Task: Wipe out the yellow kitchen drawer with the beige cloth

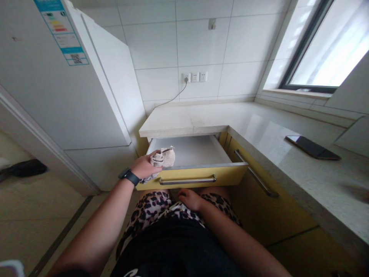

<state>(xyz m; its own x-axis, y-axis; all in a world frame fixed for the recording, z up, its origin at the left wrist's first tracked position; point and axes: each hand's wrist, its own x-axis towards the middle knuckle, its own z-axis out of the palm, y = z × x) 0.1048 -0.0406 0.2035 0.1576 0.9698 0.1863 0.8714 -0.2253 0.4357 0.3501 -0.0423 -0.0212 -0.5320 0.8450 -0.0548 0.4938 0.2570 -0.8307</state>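
Left hand (145,166) partly closed, fingers and thumb gripping a crumpled pale cloth (168,157) with dark marks. Cloth sits at the near left corner of the pulled-out drawer (230,176), across its front edge: one part on the inner side, another hanging down the yellow front, left of the metal handle (188,180). Dark watch (129,177) on my left wrist. Right hand (190,199) low at my lap, just below the drawer front, fingers loosely bent; palm hidden, so I cannot tell whether it has hold of anything. Pale bench (178,117) above and beyond the drawer, running along the right; phone (313,147) lies flat there. White fridge (100,84) to the left.
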